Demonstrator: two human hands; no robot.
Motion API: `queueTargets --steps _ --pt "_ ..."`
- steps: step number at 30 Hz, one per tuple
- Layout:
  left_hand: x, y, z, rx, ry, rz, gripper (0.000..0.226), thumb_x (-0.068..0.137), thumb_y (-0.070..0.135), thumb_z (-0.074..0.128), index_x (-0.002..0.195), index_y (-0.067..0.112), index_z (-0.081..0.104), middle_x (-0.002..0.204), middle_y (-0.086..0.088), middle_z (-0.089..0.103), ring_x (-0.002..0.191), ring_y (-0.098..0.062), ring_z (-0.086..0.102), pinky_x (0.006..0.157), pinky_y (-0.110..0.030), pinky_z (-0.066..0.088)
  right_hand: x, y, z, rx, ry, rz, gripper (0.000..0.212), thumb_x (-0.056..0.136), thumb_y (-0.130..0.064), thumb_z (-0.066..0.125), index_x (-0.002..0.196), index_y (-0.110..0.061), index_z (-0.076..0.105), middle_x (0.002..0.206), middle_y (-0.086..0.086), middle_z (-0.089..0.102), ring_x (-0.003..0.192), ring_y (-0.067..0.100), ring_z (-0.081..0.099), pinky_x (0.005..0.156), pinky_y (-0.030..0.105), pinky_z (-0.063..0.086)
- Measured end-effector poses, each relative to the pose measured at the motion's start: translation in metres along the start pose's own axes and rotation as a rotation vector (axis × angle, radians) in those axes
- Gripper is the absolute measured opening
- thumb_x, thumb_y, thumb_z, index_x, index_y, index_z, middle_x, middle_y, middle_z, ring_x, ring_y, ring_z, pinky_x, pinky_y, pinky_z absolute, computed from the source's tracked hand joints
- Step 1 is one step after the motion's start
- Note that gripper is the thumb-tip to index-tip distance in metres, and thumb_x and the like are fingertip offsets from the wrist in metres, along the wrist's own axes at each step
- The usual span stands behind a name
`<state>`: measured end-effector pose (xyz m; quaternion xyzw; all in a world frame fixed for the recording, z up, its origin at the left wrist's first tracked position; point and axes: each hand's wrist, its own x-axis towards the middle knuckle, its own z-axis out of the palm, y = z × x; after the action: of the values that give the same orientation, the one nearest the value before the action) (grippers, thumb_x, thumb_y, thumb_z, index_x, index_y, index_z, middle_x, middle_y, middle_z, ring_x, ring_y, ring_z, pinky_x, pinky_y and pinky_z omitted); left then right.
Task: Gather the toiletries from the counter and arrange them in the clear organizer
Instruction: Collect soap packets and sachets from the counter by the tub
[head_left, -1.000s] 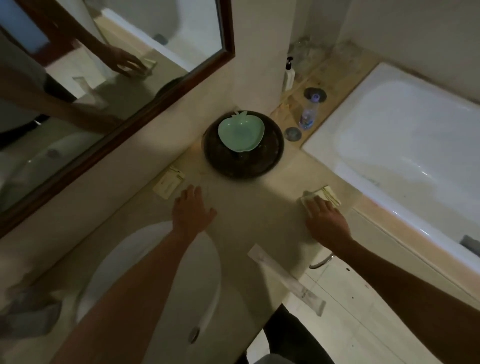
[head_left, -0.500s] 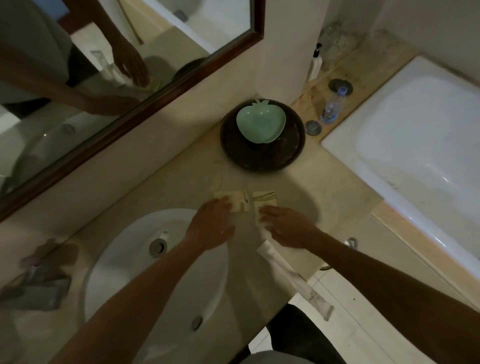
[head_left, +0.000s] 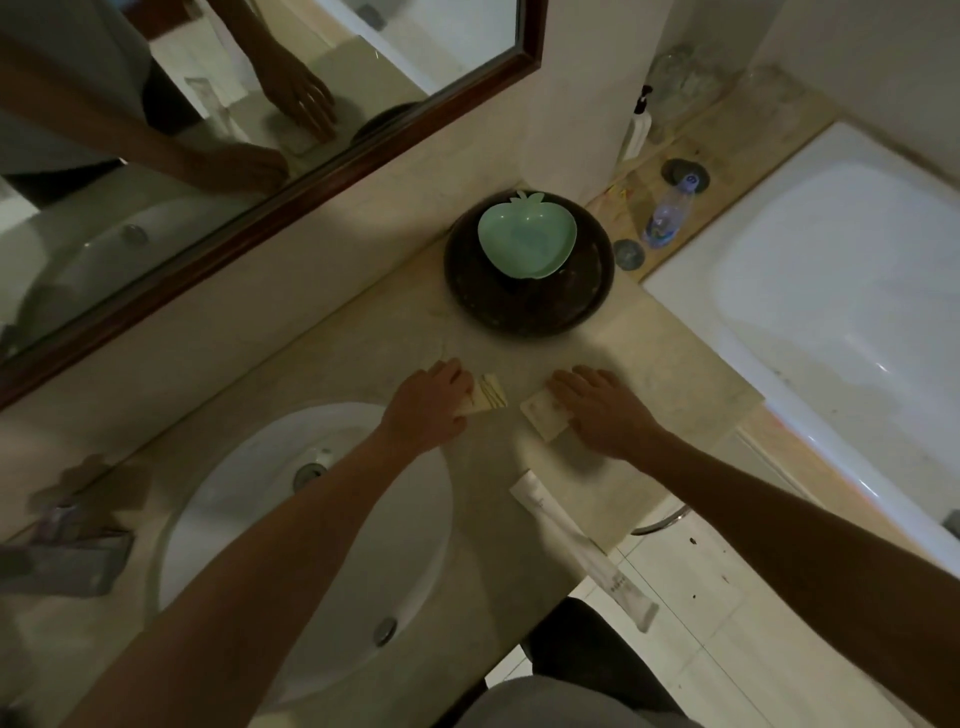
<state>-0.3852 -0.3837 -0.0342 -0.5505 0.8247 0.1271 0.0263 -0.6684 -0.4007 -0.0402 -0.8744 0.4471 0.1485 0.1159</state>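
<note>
Dim bathroom: mirror (head_left: 270, 156), sink (head_left: 249, 499), bathtub (head_left: 841, 291).

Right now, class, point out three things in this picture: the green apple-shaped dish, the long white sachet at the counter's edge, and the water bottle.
Green apple-shaped dish (head_left: 524, 240), head view, its inner hollow.
Long white sachet (head_left: 576, 545), head view, mid-length.
Water bottle (head_left: 667, 213), head view, clear body.

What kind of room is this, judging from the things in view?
Most likely a bathroom: a round white washbasin is set into the beige stone counter, a white bathtub lies to the right, and a dark-framed wall mirror hangs above.
</note>
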Motion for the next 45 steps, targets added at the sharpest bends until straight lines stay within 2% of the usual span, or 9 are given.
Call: queueTargets --steps 4,7,10,16,24,31,36,41,45 --pt "-0.007 -0.004 0.007 -0.082 -0.058 -0.082 0.077 0.066 0.048 0.074 0.130 0.017 0.043 0.130 -0.007 0.046 0.111 -0.026 0.047 0.089 -0.042 0.044 0.001 0.006 -0.001 -0.006 0.036 0.004 0.063 0.082 -0.041 0.065 0.136 -0.015 0.047 0.135 0.011 0.049 0.118 0.029 0.047 0.098 0.042 0.039" --pt "-0.004 -0.004 0.013 -0.189 -0.072 -0.215 0.063 0.077 0.033 0.070 0.131 0.016 0.040 0.131 -0.007 0.042 0.115 -0.027 0.044 0.086 -0.044 0.048 -0.001 0.007 0.002 0.065 0.075 -0.021 0.054 0.079 -0.043 0.069 0.125 -0.019 0.054 0.123 0.007 0.052 0.109 0.026 0.048 0.093 0.041 0.041" --pt "0.002 0.005 0.016 -0.301 -0.031 -0.168 0.057 0.084 0.020 0.064 0.135 0.015 0.039 0.133 -0.007 0.043 0.118 -0.025 0.045 0.087 -0.044 0.050 -0.002 0.001 0.005 0.113 0.093 -0.058 0.046 0.079 -0.039 0.071 0.118 -0.020 0.056 0.119 0.005 0.054 0.110 0.026 0.049 0.093 0.042 0.039" --pt "-0.004 0.009 0.028 -0.335 -0.018 -0.196 0.078 0.081 0.030 0.071 0.144 0.012 0.030 0.147 -0.011 0.033 0.132 -0.027 0.037 0.103 -0.044 0.042 0.018 -0.025 0.007 0.150 0.128 -0.102 0.046 0.086 -0.040 0.066 0.124 -0.018 0.055 0.126 0.006 0.055 0.114 0.027 0.049 0.096 0.041 0.037" --pt "-0.015 0.005 0.038 -0.358 -0.059 -0.184 0.082 0.078 0.035 0.065 0.145 0.009 0.026 0.146 -0.011 0.033 0.132 -0.025 0.033 0.105 -0.042 0.043 0.045 -0.050 -0.003 0.458 0.147 0.014 0.050 0.092 -0.031 0.063 0.136 -0.015 0.045 0.131 0.008 0.050 0.116 0.024 0.048 0.092 0.035 0.041" --pt "-0.012 0.009 0.040 -0.259 0.042 -0.163 0.085 0.071 0.040 0.076 0.137 0.007 0.036 0.135 -0.014 0.045 0.117 -0.029 0.048 0.091 -0.045 0.050 0.047 -0.055 0.002 0.374 0.203 0.113 0.046 0.091 -0.042 0.060 0.128 -0.016 0.051 0.122 0.007 0.050 0.106 0.024 0.048 0.087 0.038 0.044" --pt "-0.001 0.015 0.034 -0.045 0.096 0.020 0.083 0.073 0.042 0.071 0.141 0.013 0.035 0.139 -0.011 0.047 0.120 -0.028 0.051 0.091 -0.044 0.049 0.033 -0.036 0.007 0.191 0.227 0.161 0.035 0.092 -0.036 0.056 0.121 -0.017 0.055 0.119 0.007 0.054 0.104 0.023 0.051 0.087 0.036 0.045" --pt "0.022 0.029 0.020 -0.026 0.174 -0.342 0.050 0.086 0.021 0.058 0.132 0.010 0.040 0.124 -0.011 0.052 0.099 -0.025 0.057 0.070 -0.035 0.053 0.015 -0.027 0.012 0.073 0.202 -0.161 0.028 0.089 -0.018 0.060 0.116 -0.016 0.061 0.104 0.007 0.061 0.090 0.024 0.055 0.073 0.037 0.047" --pt "0.020 0.036 0.017 -0.154 0.155 -0.447 0.051 0.087 0.021 0.057 0.131 0.008 0.036 0.120 -0.013 0.050 0.100 -0.026 0.056 0.070 -0.036 0.055 0.003 -0.022 0.014 0.119 0.224 -0.076 0.023 0.084 -0.015 0.062 0.107 -0.013 0.065 0.102 0.009 0.061 0.091 0.028 0.056 0.073 0.040 0.048"
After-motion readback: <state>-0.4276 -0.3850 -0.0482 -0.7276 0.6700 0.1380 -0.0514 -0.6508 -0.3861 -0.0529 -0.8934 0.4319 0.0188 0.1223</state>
